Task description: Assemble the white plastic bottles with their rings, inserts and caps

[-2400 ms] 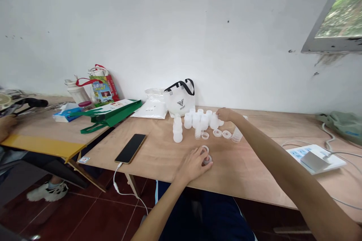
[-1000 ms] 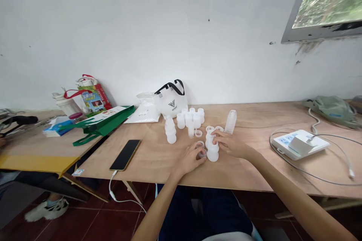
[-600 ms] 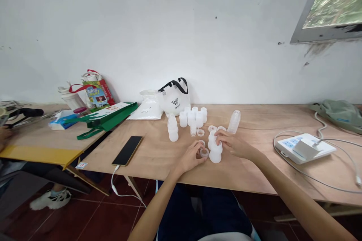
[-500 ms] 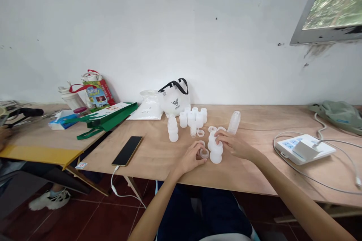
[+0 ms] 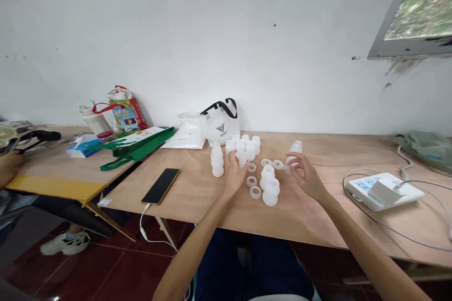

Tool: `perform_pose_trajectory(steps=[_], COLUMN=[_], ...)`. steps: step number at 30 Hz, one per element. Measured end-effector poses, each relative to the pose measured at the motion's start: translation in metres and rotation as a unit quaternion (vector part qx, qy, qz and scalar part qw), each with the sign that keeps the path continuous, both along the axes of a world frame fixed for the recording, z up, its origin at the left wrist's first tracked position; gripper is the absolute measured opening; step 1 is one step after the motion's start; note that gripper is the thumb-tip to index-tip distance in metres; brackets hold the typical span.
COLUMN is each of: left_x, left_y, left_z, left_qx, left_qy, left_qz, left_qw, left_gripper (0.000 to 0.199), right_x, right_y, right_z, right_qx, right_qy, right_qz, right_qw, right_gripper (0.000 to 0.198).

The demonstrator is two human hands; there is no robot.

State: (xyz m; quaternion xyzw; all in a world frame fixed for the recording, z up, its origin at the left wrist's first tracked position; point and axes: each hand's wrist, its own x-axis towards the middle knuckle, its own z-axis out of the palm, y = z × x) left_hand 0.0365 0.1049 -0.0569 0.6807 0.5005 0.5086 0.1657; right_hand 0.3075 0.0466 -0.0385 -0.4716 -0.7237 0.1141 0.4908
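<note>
My left hand (image 5: 235, 174) reaches to the near edge of a cluster of white plastic bottles (image 5: 254, 146), fingers spread beside a small ribbed translucent piece (image 5: 242, 163). No firm hold shows there. My right hand (image 5: 306, 178) is at a leaning clear plastic stack (image 5: 296, 146), thumb and fingers apart; its fingers hide part of the stack. Between my hands, two white double-bulged bottles (image 5: 270, 193) stand with open necks. Beside them lie several translucent rings (image 5: 255, 192). Another translucent bulged bottle (image 5: 217, 162) stands left of my left hand.
A phone (image 5: 161, 186) on a charging cable lies left. Behind are a white plastic packet (image 5: 187, 134), a white bag with black handles (image 5: 222, 124) and a green bag (image 5: 141, 146). A white box with cables (image 5: 384, 188) sits right. Another person's hand (image 5: 9, 169) shows far left.
My left hand has left the near rings and moved forward to the cluster. My right hand has let go of the double-bulged bottles and moved right to the clear stack.
</note>
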Motion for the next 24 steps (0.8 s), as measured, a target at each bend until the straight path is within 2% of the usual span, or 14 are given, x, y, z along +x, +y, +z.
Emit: perform_pose_trajectory(steps=[2,6,9,15,19,24], left_x=[0.003,0.004,0.001,-0.002,-0.002,0.000], left_y=[0.015,0.029,0.027,0.023,0.024,0.027], left_z=[-0.001,-0.004,-0.002,0.005,0.004,0.002], left_qx=[-0.008,-0.035,-0.041,-0.045,-0.043,-0.011], left_qy=[0.038,0.089,0.095,0.107,0.104,0.094], left_qz=[-0.004,-0.026,-0.026,-0.012,-0.018,-0.007], left_qw=[0.999,0.995,0.994,0.993,0.993,0.995], left_gripper=[0.057,0.031,0.025,0.027,0.029,0.027], right_x=[0.000,0.006,0.014,0.019,0.020,0.021], right_y=[0.004,0.017,0.030,0.055,0.063,0.064], right_z=[-0.004,-0.007,-0.009,-0.013,-0.013,-0.009], right_qx=[0.037,0.086,0.094,0.025,-0.044,-0.033], right_qy=[0.031,0.055,0.049,0.019,0.046,0.065], right_qz=[-0.040,-0.158,-0.225,-0.236,-0.248,-0.248], right_qw=[0.998,0.982,0.968,0.971,0.967,0.966], right_gripper=[0.034,0.037,0.049,0.075,0.074,0.065])
